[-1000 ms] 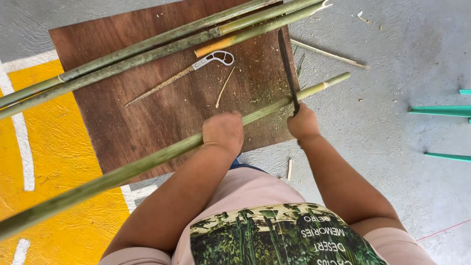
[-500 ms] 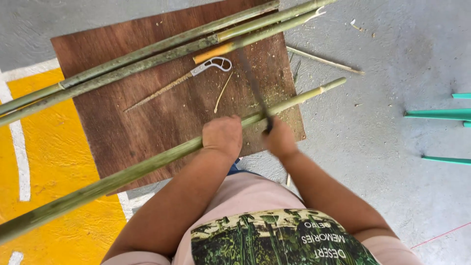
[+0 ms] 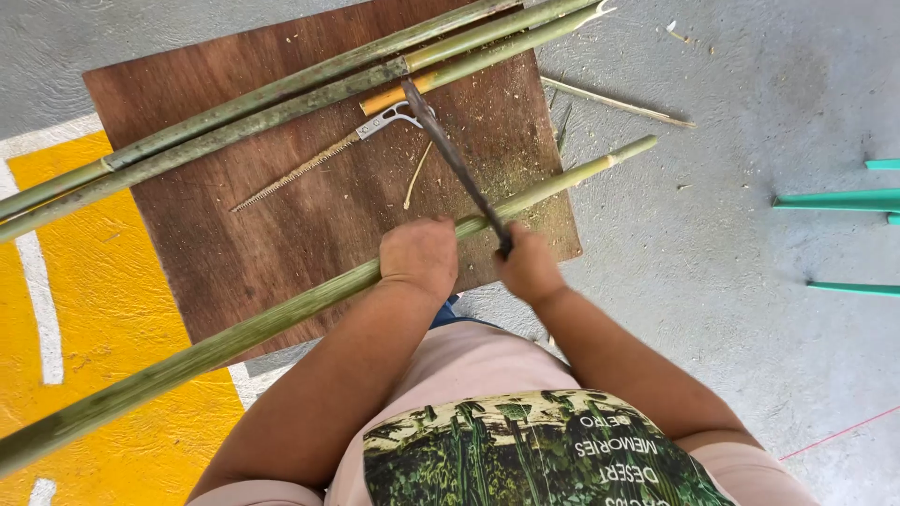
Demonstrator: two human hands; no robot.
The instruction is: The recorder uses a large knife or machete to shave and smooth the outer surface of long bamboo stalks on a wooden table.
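Observation:
A long green bamboo pole [image 3: 234, 333] lies slanted across a brown wooden board [image 3: 309, 215]. My left hand [image 3: 419, 258] is closed around this pole near the board's front edge. My right hand [image 3: 528, 267] grips the handle of a long dark blade [image 3: 455, 159], which points up and to the left, away from me, and crosses the pole just right of my left hand. A small handsaw [image 3: 319, 161] with a metal frame rests on the board beyond the blade.
Three more green bamboo poles [image 3: 281, 108] lie along the board's far edge. Thin bamboo slivers [image 3: 614, 101] lie on the grey concrete floor to the right. Teal metal legs [image 3: 834, 200] stick in from the right edge. Yellow and white floor paint [image 3: 84, 319] is at the left.
My right hand has slid left along the pole toward my left hand. The blade has swung from nearly upright at the pole's right end to slanting up-left.

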